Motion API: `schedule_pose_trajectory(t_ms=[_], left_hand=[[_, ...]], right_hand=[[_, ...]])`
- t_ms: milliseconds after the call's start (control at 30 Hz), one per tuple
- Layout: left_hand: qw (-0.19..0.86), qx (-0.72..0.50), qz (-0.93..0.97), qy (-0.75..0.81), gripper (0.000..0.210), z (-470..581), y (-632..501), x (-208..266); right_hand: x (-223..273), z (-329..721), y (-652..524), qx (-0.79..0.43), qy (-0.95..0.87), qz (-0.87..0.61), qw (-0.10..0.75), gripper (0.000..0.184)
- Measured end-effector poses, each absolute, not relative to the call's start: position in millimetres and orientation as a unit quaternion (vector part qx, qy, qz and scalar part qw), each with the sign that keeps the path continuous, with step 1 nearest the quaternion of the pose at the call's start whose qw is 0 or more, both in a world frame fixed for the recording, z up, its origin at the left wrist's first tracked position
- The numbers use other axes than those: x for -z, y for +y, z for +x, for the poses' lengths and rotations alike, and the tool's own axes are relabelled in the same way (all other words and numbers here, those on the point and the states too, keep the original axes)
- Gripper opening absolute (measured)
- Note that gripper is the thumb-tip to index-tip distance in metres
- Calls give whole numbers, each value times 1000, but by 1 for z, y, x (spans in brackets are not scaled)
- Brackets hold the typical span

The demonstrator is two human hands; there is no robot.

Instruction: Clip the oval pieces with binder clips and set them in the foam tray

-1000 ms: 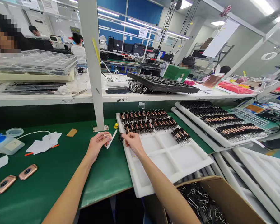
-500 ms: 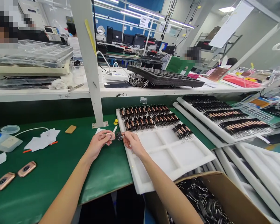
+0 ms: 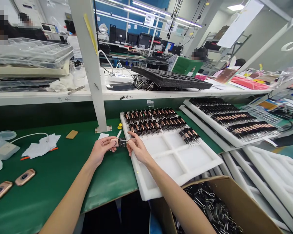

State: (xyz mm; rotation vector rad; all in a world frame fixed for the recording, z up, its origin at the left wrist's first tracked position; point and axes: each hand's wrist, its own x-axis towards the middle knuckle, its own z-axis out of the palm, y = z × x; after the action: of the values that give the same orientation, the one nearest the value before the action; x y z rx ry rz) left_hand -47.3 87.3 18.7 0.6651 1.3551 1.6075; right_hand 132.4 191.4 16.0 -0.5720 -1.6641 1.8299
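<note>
My left hand (image 3: 103, 149) grips a small rose-gold device (image 3: 116, 142) between thumb and fingers, above the green mat. A black binder clip (image 3: 121, 142) sits against the right end of that device. My right hand (image 3: 137, 148) pinches the clip's wire handles, thumb and fingers closed on them. Just right of the hands is a white foam tray (image 3: 158, 154), where rows of clipped devices (image 3: 148, 125) stand in the back compartments. A short row of clipped devices (image 3: 189, 135) stands at the tray's right side. Two loose rose-gold devices (image 3: 25, 177) lie on the mat at left.
A cardboard box (image 3: 224, 183) of loose binder clips is at front right. Another filled foam tray (image 3: 236, 138) lies farther right, above stacked white trays (image 3: 268, 182). A white post (image 3: 89, 65) rises behind my hands to a shelf (image 3: 161, 95). Papers (image 3: 41, 145) lie at left.
The binder clip has come up against the device's end, where a gap showed before. My right hand's upper finger has lifted and straightened. The view has shifted slightly.
</note>
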Motion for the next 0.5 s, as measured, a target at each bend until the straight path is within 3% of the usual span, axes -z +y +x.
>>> schedule_pose_trajectory(t_ms=[500], left_hand=[[433,-655,275,554,58,-44,88,-17]], right_hand=[[-19,126,189,-657,-652,-224,305,56]])
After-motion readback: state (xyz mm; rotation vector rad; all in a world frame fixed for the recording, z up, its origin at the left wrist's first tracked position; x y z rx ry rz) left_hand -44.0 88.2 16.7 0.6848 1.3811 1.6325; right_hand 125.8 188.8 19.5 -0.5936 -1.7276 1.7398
